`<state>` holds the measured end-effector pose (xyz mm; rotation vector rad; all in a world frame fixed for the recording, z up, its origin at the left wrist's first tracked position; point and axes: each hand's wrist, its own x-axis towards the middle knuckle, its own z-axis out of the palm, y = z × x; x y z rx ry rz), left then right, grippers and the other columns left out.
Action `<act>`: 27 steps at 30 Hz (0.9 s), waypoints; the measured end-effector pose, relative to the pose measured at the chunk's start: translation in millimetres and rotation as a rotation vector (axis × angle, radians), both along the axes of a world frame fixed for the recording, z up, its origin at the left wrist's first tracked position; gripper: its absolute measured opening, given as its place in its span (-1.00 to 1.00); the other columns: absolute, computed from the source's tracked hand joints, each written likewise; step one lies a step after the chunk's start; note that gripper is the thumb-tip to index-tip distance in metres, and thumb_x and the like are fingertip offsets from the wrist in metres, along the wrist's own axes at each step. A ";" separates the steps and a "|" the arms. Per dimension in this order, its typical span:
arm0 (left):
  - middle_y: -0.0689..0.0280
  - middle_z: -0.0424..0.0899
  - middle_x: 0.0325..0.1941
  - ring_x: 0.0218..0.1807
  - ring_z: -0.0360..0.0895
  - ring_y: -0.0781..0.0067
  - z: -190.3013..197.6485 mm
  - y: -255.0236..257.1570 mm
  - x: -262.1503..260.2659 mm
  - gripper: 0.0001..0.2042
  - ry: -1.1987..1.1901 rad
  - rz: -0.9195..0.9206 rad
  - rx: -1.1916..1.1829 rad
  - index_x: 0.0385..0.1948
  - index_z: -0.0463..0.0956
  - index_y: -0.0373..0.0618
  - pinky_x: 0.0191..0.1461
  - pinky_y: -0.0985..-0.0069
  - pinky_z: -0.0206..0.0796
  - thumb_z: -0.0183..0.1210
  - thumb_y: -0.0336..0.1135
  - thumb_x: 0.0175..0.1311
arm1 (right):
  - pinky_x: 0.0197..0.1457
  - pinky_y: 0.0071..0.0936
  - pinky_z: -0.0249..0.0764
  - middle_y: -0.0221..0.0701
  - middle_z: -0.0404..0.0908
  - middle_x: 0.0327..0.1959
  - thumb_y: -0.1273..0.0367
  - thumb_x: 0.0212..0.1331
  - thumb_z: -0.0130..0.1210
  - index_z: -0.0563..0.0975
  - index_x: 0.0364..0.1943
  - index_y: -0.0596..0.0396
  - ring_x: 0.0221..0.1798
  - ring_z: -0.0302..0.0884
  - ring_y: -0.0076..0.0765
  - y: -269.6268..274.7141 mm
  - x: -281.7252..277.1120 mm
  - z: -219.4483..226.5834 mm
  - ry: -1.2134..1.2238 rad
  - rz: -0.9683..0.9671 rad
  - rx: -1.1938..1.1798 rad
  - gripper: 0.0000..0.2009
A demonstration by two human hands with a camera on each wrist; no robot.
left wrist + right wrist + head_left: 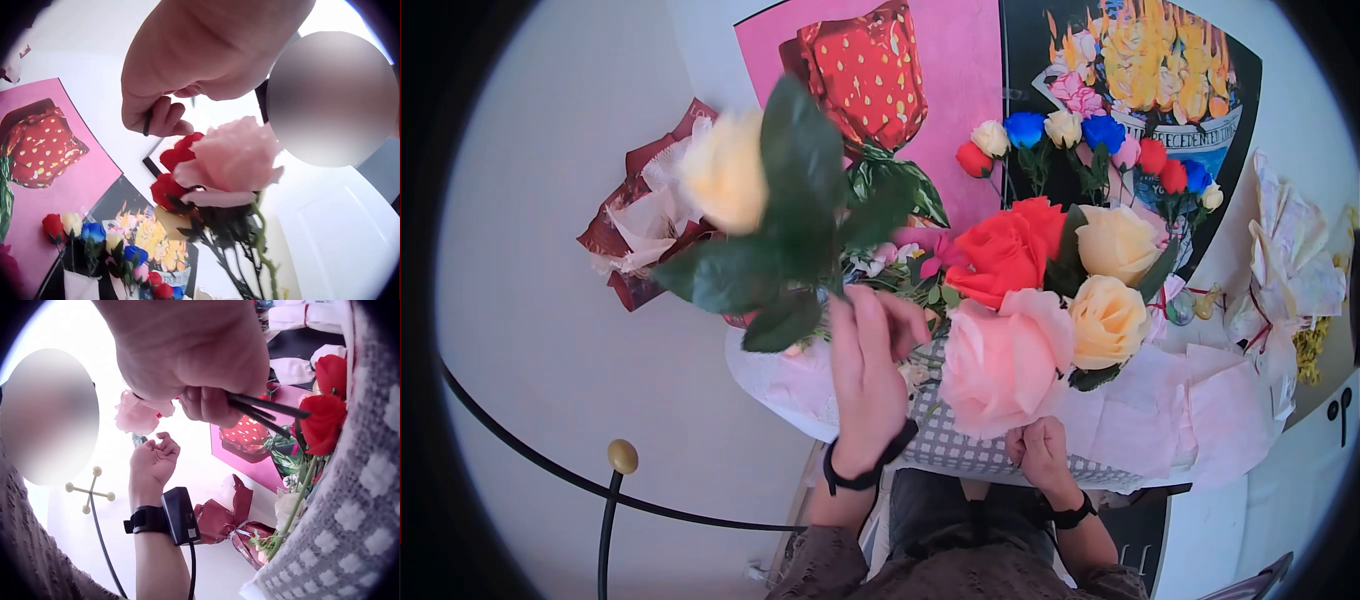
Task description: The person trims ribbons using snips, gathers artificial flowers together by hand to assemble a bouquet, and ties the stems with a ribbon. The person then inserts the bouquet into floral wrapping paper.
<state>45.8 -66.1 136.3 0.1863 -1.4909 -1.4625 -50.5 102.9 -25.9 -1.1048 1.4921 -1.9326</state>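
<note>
Raised on the left in the head view, my left hand (866, 385) pinches the stem of a single cream rose (725, 172) with big dark green leaves (800, 150). That flower is blurred and lies outside the left wrist view, where curled fingers (164, 117) show a bit of dark stem. My right hand (1042, 452), low before the body, grips a bunch of dark stems (265, 411). Above it spread a large pink rose (1005, 360), a red rose (1010, 250) and two cream roses (1108, 322). The blooms partly cover the stems in the head view.
A table with a grey-and-white patterned cloth (970, 440) carries pale pink wrapping paper (1215, 410). Small roses (1103, 133) stand in a row before two posters (960, 60). A maroon-wrapped bouquet (640, 225) is at left, near a black stand with a ball tip (622, 457).
</note>
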 end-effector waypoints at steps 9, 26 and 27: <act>0.21 0.28 -0.02 -0.01 0.26 0.50 -11.1 34.5 13.7 -0.41 -0.134 -0.214 -0.128 -0.24 0.00 -0.03 0.18 0.51 0.13 0.31 -0.49 -0.19 | -0.60 -0.63 0.15 -0.55 0.30 -0.72 -0.06 0.37 -0.34 0.31 -0.46 0.10 -0.68 0.19 -0.66 -4.4 4.6 5.6 0.112 -0.121 0.046 -0.49; 0.25 0.32 -0.12 -0.07 0.27 0.52 2.4 41.3 10.9 -0.54 -0.037 0.073 -0.194 -0.27 0.04 -0.09 0.14 0.60 0.08 0.19 -0.65 -0.05 | -0.53 -0.54 0.28 -0.45 0.40 -0.67 0.06 0.39 -0.26 0.40 -0.29 0.16 -0.64 0.34 -0.51 -1.9 6.2 -2.7 0.241 -0.219 0.059 -0.58; 0.23 0.35 -0.16 -0.13 0.34 0.45 2.6 37.4 10.5 -0.58 -0.065 0.134 -0.295 -0.27 0.11 -0.19 0.03 0.56 0.19 0.22 -0.60 -0.05 | -0.53 -0.54 0.28 -0.45 0.40 -0.67 0.06 0.39 -0.26 0.40 -0.29 0.16 -0.64 0.34 -0.51 -1.8 5.8 -3.5 0.242 -0.219 0.059 -0.58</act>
